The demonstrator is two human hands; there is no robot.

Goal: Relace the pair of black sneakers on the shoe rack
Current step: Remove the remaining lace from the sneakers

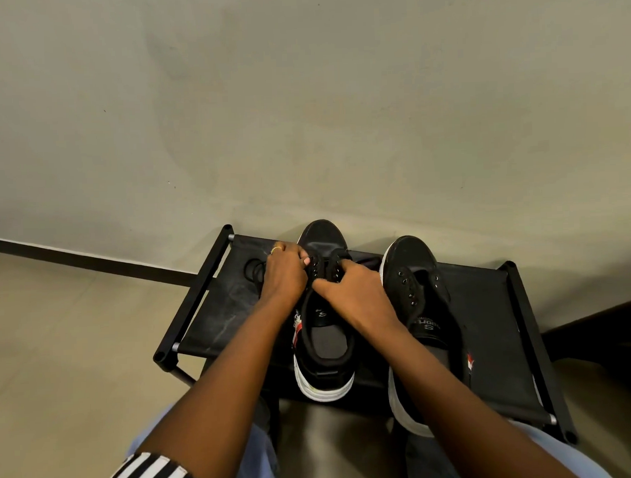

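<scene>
Two black sneakers with white soles stand on a black fabric shoe rack (489, 340), toes toward the wall. My left hand (285, 274) and my right hand (355, 291) are both at the eyelet area of the left sneaker (325, 345), fingers curled in at its eyelet flaps. What the fingertips pinch is hidden, probably the lace. The right sneaker (419, 292) has bare eyelets and no lace in it. A loose black lace (254, 269) lies coiled on the rack to the left of my left hand.
A plain wall rises right behind the rack, with a dark baseboard (93, 262) along the beige floor. A dark piece of furniture (603, 339) stands at the right. My knees in blue jeans are just in front of the rack.
</scene>
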